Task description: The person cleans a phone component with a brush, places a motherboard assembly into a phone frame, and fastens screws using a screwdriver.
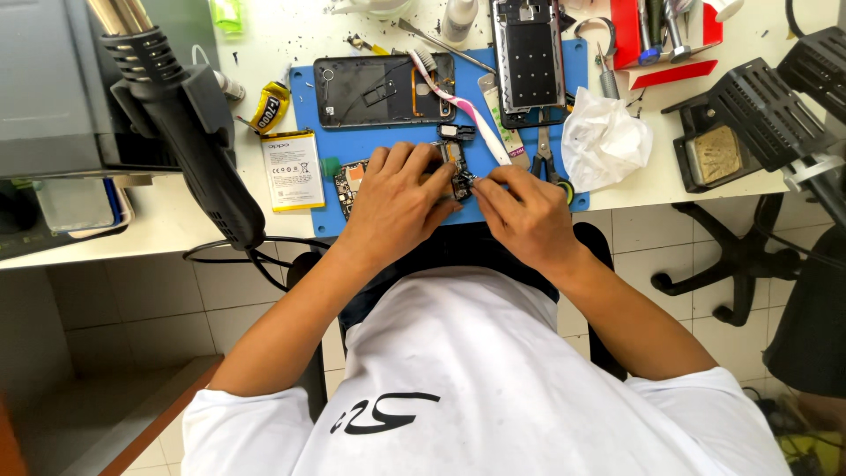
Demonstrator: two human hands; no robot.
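1. Head camera view, looking straight down over a person in a white shirt, seated at a white workbench (159,225) with a blue repair mat (388,145) in front of them.
2. Both hands meet on a small phone circuit board (458,172), which lies on the near part of the mat. The left hand (392,203) covers most of the board, fingers curled down on it to pin it. The right hand (524,211) pinches at the board's right edge with closed fingertips; whether it holds a tool or small part is too small to tell.
3. An open phone shell (383,88), a second phone frame (529,57), a toothbrush (463,106) and a loose battery (291,169) lie close by.
4. Judged risk: the board is thin and steadied by fingers alone, so a hard press or slip could crack it or flick a tiny part onto the floor.
5. A black hot air gun (189,132) sits just to the left; a stray elbow could knock it.
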